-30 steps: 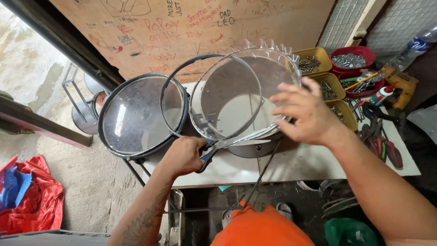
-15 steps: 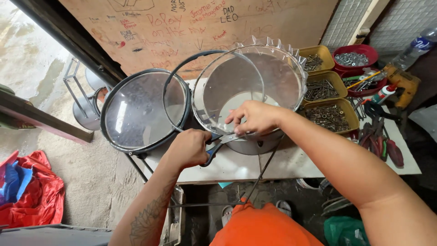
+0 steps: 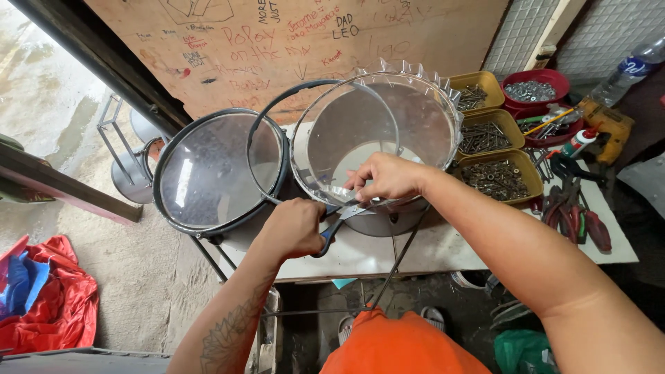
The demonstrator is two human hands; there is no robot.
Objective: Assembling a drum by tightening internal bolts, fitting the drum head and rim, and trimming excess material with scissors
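Gripping scissors [image 3: 341,220] at plastic rim [image 3: 325,190]

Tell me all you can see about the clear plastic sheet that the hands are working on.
The clear plastic sheet is round, thin and see-through, with glare on it. It stands tilted above the white table, in front of a scalloped clear bowl. The right hand pinches its lower edge; the left hand holds scissors against that edge.

- A scribbled plywood board [image 3: 291,48] forms the far wall.
- A white-tiled wall [image 3: 596,34] stands far right.
- A pale worktable [image 3: 443,253] sits centre.
- Bare concrete floor [image 3: 55,138], brightly daylit, lies left.
- Red cloth [image 3: 59,305] lies near left.
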